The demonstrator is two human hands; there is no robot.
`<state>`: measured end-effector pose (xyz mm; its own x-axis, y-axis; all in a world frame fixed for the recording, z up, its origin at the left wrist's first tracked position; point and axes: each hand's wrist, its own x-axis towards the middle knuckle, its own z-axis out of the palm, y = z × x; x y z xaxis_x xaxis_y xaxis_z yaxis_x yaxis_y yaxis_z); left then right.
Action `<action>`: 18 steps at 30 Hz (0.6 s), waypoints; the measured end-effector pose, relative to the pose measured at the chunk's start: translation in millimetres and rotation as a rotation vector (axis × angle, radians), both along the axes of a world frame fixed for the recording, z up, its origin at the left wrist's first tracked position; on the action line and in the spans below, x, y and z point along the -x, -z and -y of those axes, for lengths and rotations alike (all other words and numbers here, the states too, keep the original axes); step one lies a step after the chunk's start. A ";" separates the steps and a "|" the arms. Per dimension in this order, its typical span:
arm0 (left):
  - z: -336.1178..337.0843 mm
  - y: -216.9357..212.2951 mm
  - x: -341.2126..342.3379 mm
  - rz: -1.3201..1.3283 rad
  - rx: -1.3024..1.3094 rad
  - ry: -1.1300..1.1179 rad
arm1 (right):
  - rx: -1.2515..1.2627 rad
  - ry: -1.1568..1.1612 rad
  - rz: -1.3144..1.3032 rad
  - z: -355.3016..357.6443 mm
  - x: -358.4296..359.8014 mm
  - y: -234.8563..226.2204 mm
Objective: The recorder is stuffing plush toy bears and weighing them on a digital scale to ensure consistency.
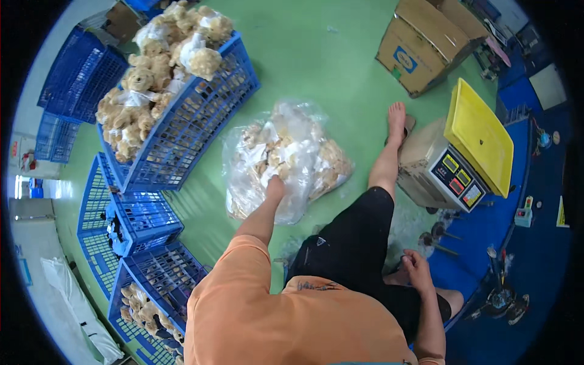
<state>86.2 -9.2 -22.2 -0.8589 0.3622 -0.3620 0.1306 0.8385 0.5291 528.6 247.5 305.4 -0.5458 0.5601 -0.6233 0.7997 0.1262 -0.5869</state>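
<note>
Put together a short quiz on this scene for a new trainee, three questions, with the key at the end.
1. Multiple choice: what is at the clear plastic bag?
A) the right hand
B) the left hand
C) both hands
2. True or false: the yellow tray sits on top of the scale.
3. Fill in the blank: the crate at the upper left, heaped with tan plush toys, is ____ in colour.

Key: 1. B; 2. True; 3. blue.
</note>
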 end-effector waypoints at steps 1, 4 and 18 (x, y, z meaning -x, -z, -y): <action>6.2 11.1 -1.0 -0.005 0.123 0.153 | 0.025 0.000 0.048 1.8 -1.7 -3.0; -30.5 -34.0 -16.6 0.001 0.173 -0.097 | 0.092 0.083 0.102 14.6 -26.6 5.8; -5.8 -98.6 16.0 -0.439 -0.369 -0.218 | 0.223 0.128 -0.005 0.1 -0.9 26.9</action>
<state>70.3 -3.5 76.4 -0.9679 0.1954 0.1581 0.2481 0.6423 0.7252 529.5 247.5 278.5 -0.4827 0.4739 -0.7365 0.7976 -0.1095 -0.5931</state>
